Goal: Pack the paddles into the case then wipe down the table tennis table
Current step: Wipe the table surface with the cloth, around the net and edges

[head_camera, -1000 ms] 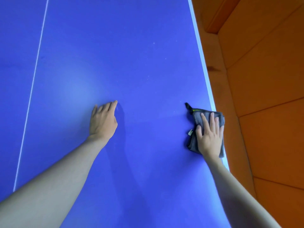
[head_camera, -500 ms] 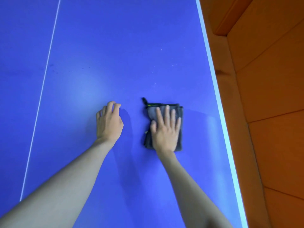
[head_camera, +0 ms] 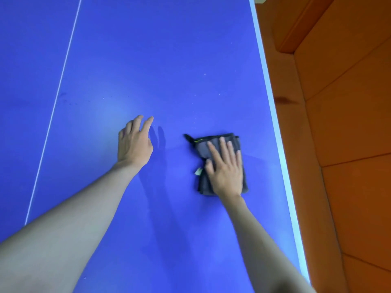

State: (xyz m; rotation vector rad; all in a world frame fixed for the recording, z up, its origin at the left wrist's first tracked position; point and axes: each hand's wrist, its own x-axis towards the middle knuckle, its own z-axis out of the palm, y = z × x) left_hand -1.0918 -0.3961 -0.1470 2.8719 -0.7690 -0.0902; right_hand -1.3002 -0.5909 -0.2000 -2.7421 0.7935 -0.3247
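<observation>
- The right grip [head_camera: 225, 168] lies flat, fingers spread straight, pressing a folded grey cloth [head_camera: 220, 144] onto the blue counter [head_camera: 169, 60].
- The cloth sits under this grip, near the counter's white edge stripe [head_camera: 275, 115].
- The left grip [head_camera: 134, 142] lies beside it, apart from the cloth, fingers loosely bent, holding nothing.

To your right, orange padded floor mats [head_camera: 347, 127] lie in seamed panels, with a raised orange ledge [head_camera: 296, 24] beyond.

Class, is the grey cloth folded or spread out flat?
Folded: the grey cloth forms a compact rectangle with layered edges under the right hand.
</observation>
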